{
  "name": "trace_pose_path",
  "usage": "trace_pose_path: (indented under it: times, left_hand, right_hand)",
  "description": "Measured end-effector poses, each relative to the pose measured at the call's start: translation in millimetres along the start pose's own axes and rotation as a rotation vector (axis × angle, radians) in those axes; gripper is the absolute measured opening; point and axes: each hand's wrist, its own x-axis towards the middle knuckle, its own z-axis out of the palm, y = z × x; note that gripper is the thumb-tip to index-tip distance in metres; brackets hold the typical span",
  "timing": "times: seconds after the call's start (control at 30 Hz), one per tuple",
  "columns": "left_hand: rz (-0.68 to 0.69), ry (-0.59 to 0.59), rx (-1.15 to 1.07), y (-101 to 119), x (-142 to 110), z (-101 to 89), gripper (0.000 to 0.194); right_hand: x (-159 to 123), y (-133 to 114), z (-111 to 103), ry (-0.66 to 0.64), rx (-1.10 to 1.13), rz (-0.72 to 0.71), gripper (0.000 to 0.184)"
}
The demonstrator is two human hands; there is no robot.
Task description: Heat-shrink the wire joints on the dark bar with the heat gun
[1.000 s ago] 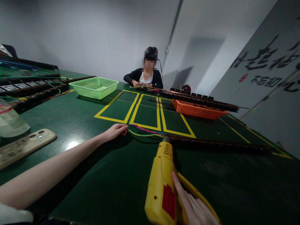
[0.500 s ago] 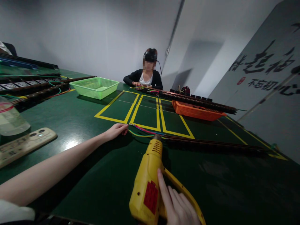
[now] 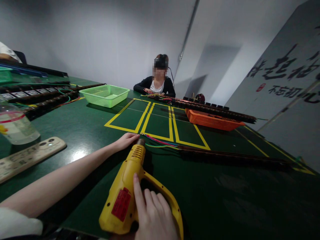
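Observation:
My right hand is wrapped round the handle of a yellow heat gun, its index finger stretched along the body. The gun's metal nozzle points away from me, close to my left hand. With closed fingers, my left hand pinches the end of several coloured wires, red, blue and green-yellow. These wires run right into a long dark strip lying on the green table. The pinched wire tips are partly hidden by my fingers and the nozzle.
A light-green basket stands at back left, an orange basket at back right under another dark strip. A bottle and a phone lie left. A person sits opposite. Yellow tape marks the table.
The heat gun in my right hand has swung left along the wires, its nozzle now beside my left hand. My left hand stays at the wire ends. The view has shifted slightly.

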Motion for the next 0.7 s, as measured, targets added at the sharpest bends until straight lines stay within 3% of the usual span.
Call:
trace_pose_path:
  times: [0.3, 0.5, 0.7]
  left_hand:
    - [-0.007, 0.036, -0.057, -1, 0, -3.2, 0.071]
    - [0.032, -0.027, -0.077, -3, -1, -1.7, 0.061]
    - [0.059, -0.036, -0.069, -7, 3, -2.8, 0.064]
  right_hand:
    - [11, -1, 1, -0.026, 0.089, -0.021, 0.111]
    - [1, 21, -10, -0.032, 0.11, -0.066, 0.103]
    - [-21, 55, -18, 0.03, -0.035, -0.157, 0.099]
